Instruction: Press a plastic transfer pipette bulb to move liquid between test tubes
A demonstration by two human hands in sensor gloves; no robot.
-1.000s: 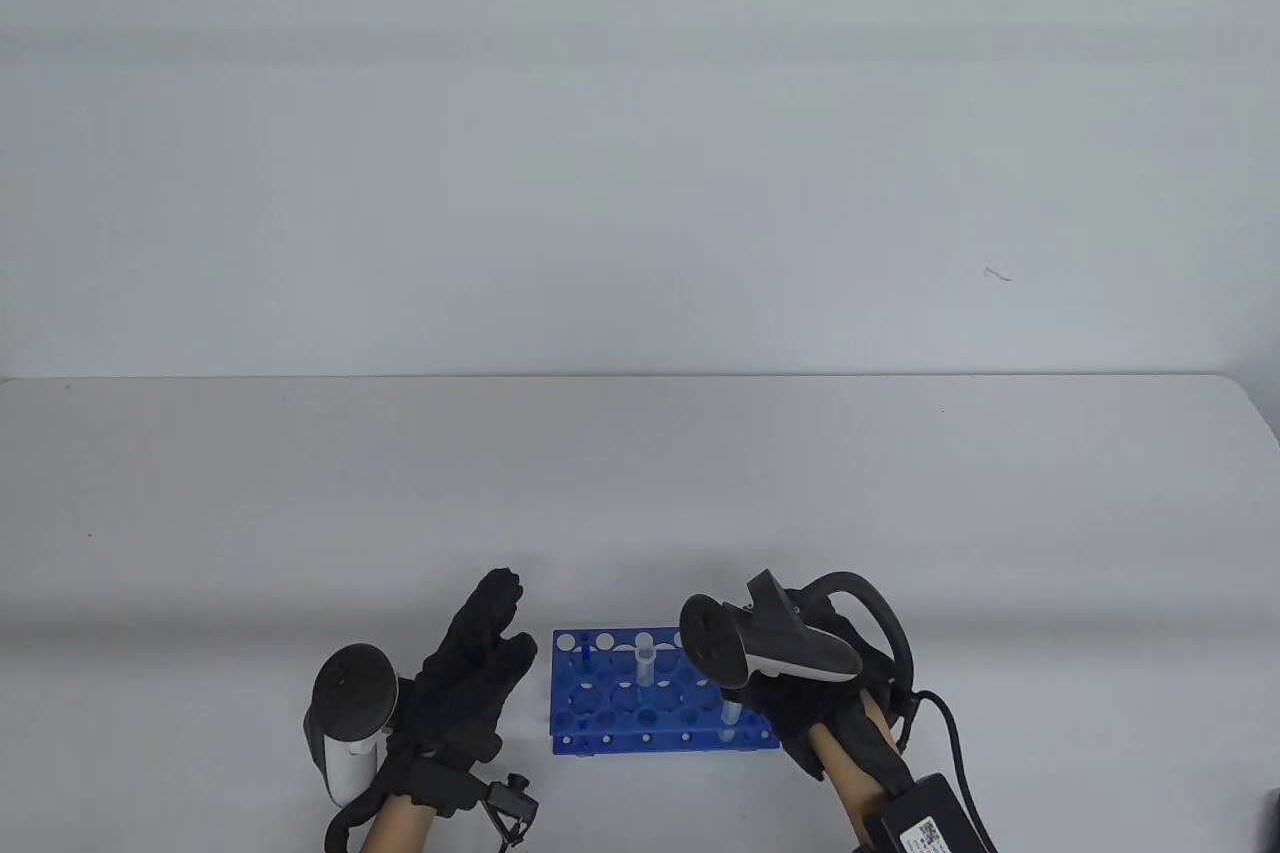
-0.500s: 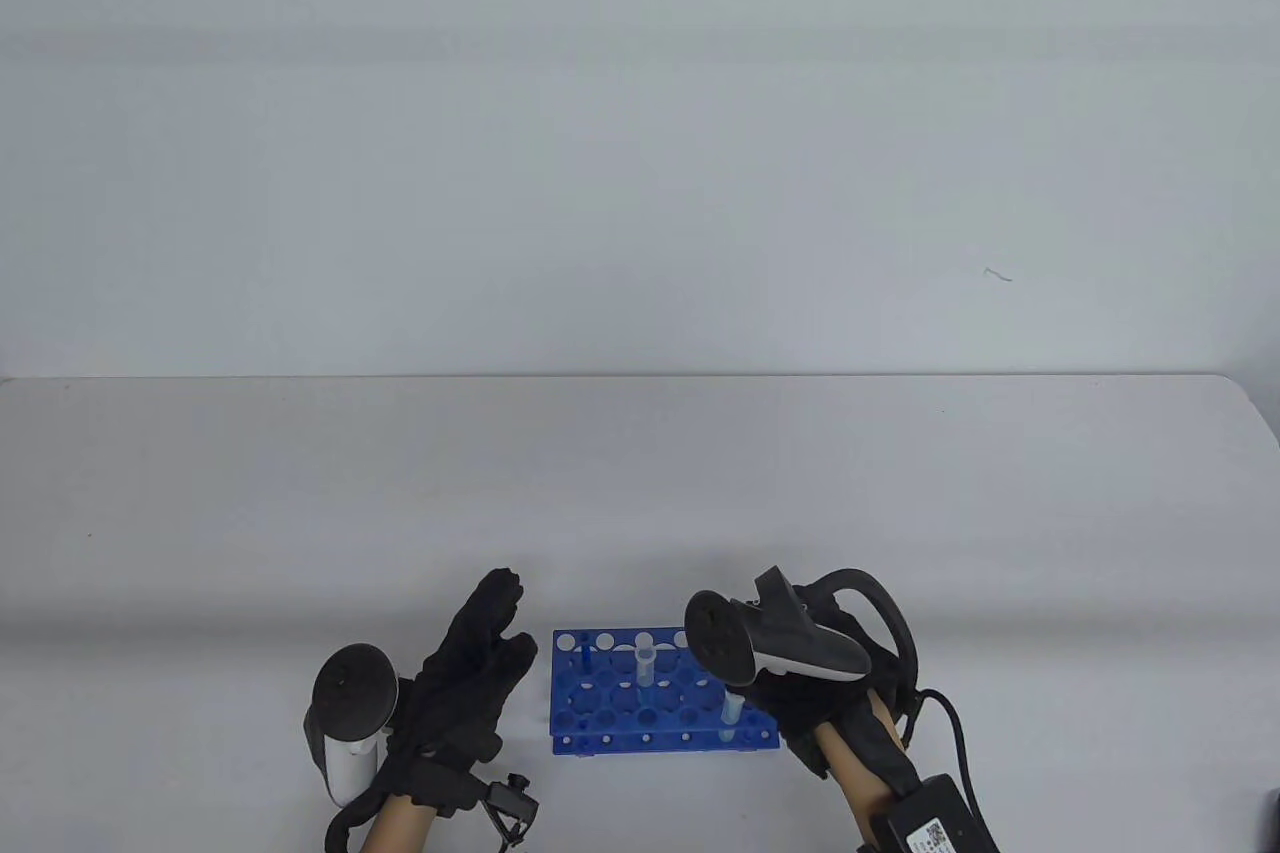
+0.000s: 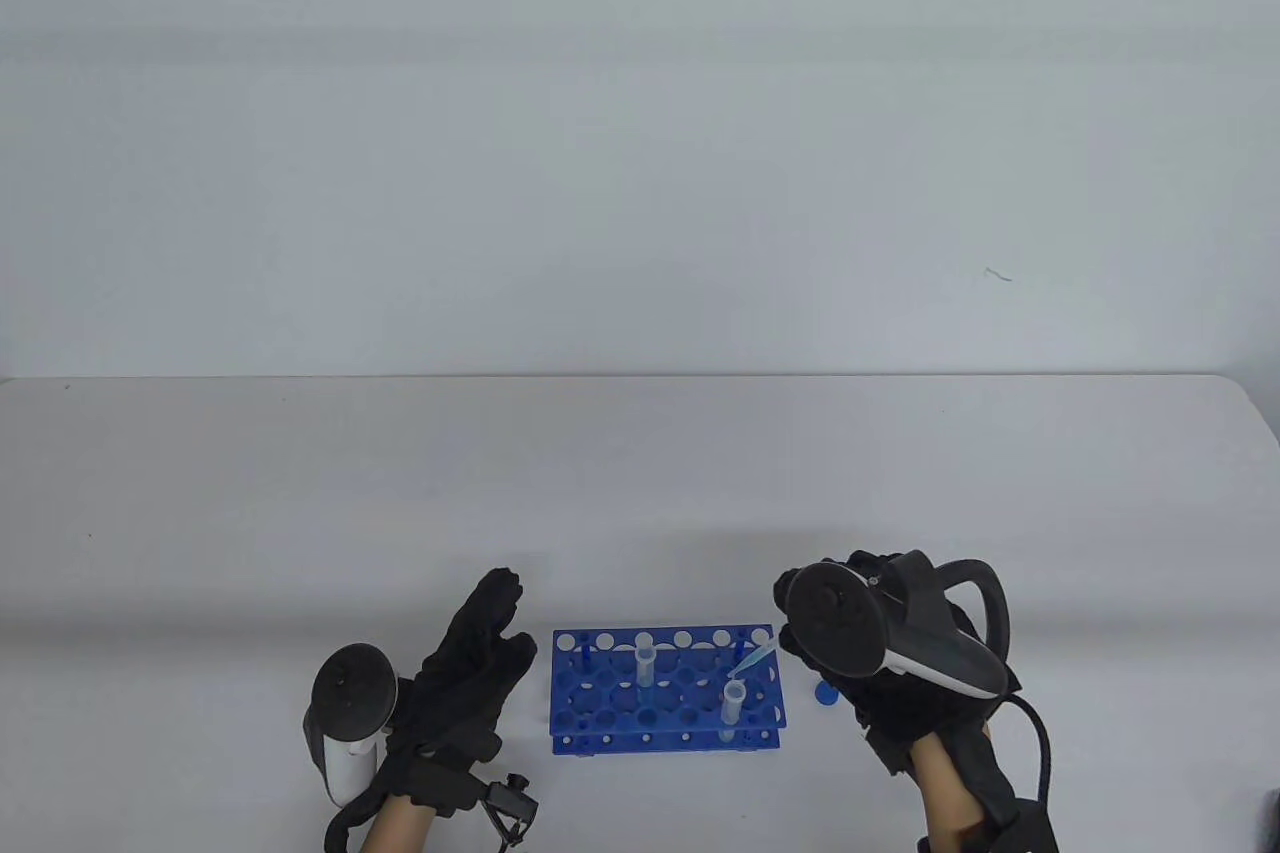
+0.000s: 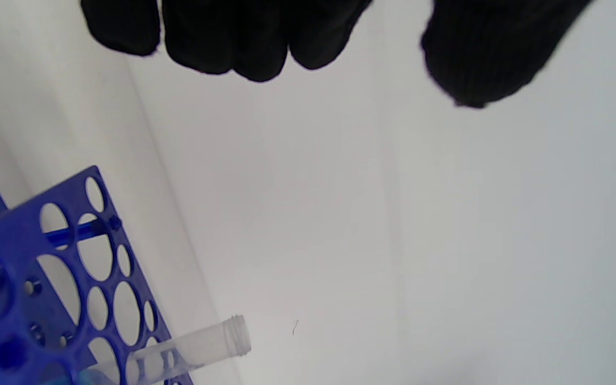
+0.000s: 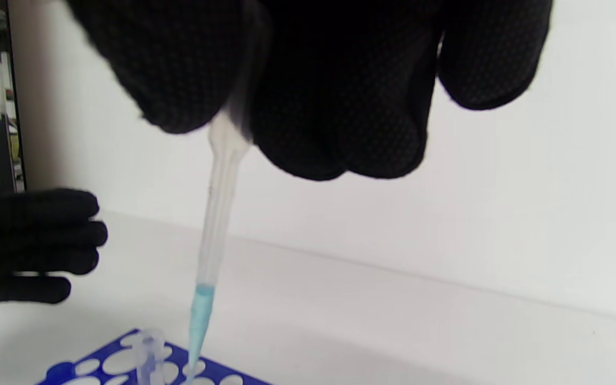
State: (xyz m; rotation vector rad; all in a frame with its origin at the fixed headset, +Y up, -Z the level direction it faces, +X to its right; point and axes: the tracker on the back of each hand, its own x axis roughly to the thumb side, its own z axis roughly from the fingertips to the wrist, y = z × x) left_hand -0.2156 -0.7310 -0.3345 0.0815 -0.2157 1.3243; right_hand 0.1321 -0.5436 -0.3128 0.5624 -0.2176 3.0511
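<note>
A blue tube rack (image 3: 600,723) stands near the table's front edge. One clear tube (image 3: 645,661) stands in its middle and another (image 3: 734,701) at its right front. My right hand (image 3: 790,645) is just right of the rack and grips a plastic transfer pipette (image 3: 752,661). The pipette slants down-left with its tip just above the right front tube. In the right wrist view the pipette (image 5: 218,203) has pale blue liquid in its tip (image 5: 200,315), and my fingers cover its bulb. My left hand (image 3: 505,623) is open and empty, left of the rack.
A small blue cap (image 3: 826,693) lies on the table right of the rack. The left wrist view shows the rack (image 4: 14,256) and the clear tube (image 4: 190,347). A cable trails from my right wrist (image 3: 1040,743).
My right hand has moved right, off the rack, and brought the pipette tip over the right front tube. The blue cap has come into view. The left hand has not moved.
</note>
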